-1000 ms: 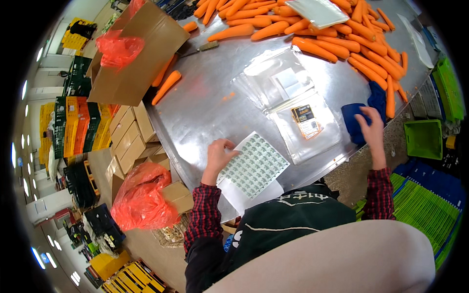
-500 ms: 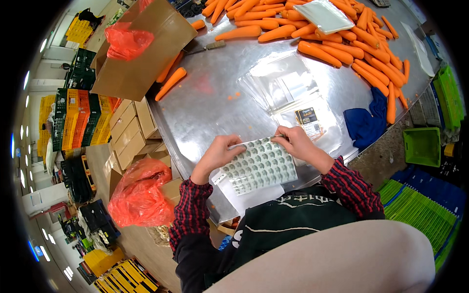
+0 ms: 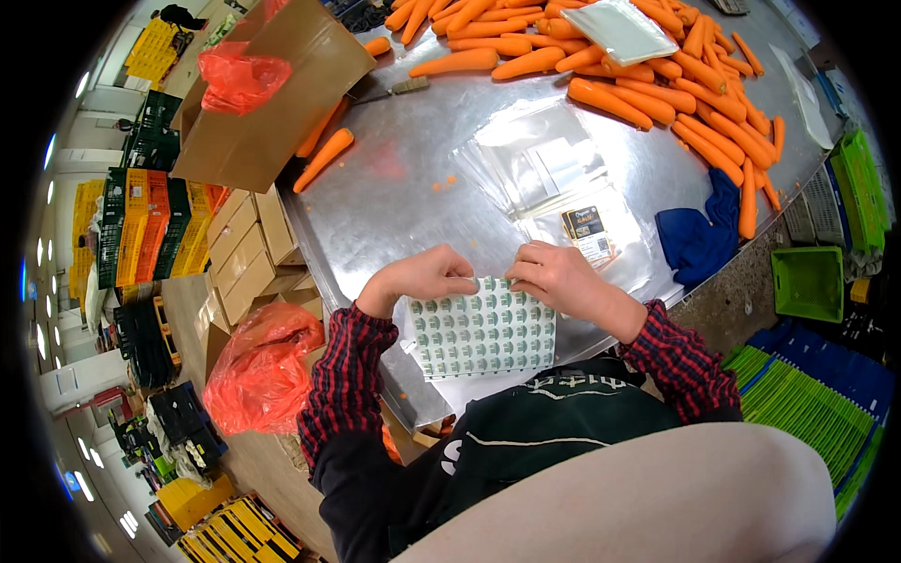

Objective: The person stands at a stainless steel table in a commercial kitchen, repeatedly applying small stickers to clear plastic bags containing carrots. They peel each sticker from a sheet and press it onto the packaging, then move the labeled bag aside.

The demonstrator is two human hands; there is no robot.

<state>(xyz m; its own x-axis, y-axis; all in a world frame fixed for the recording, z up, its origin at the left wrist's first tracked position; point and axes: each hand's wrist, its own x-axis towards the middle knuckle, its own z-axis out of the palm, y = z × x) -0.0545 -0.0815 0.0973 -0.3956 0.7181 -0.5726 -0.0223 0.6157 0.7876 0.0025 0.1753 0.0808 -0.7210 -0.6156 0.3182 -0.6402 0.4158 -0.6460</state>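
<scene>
A sheet of small green-and-white stickers [image 3: 483,330] hangs between my hands at the near edge of the table, with plain white paper [image 3: 488,387] showing below it. My left hand [image 3: 422,278] pinches its upper edge near the middle. Close beside it, my right hand [image 3: 561,283] grips the same edge with thumb and bent fingers. Whether a single sticker is between the fingertips is too small to tell. Just beyond my right hand, clear plastic bags [image 3: 544,155] lie fanned out on the metal table [image 3: 375,211], with a dark printed label [image 3: 586,225] on the nearer ones.
Many carrots [image 3: 648,94] are heaped at the far side, with a pack of clear bags [image 3: 619,30] on top. A blue cloth [image 3: 699,230] lies at the right edge. Left stand a cardboard box [image 3: 272,103] and a red plastic bag [image 3: 263,371]; a green crate [image 3: 809,281] sits right.
My left hand has shifted from the sheet's left side up to its top edge, nearer my right hand. The sheet has turned straighter, and my right hand has moved slightly left.
</scene>
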